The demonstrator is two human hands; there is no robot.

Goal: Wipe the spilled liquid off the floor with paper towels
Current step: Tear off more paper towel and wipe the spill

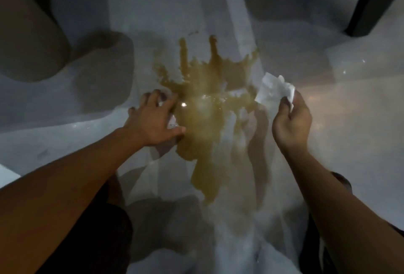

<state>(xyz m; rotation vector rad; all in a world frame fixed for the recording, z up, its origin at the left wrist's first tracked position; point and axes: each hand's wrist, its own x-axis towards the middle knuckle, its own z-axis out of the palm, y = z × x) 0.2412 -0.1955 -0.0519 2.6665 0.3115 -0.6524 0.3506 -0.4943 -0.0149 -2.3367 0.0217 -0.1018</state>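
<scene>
Now mid-wipe over a brown spilled liquid (209, 107) on the pale floor (328, 131).
Left hand (153, 120) at the puddle's left edge, fingers spread and bent down, pressing a paper towel (171, 122) mostly hidden beneath the palm; grip on it hard to tell. Right hand (291, 120) just right of the puddle, raised, pinching a crumpled white paper towel (274, 90) between thumb and fingers. Paper towel roll (105, 72) standing well left of the puddle, in shadow.
</scene>
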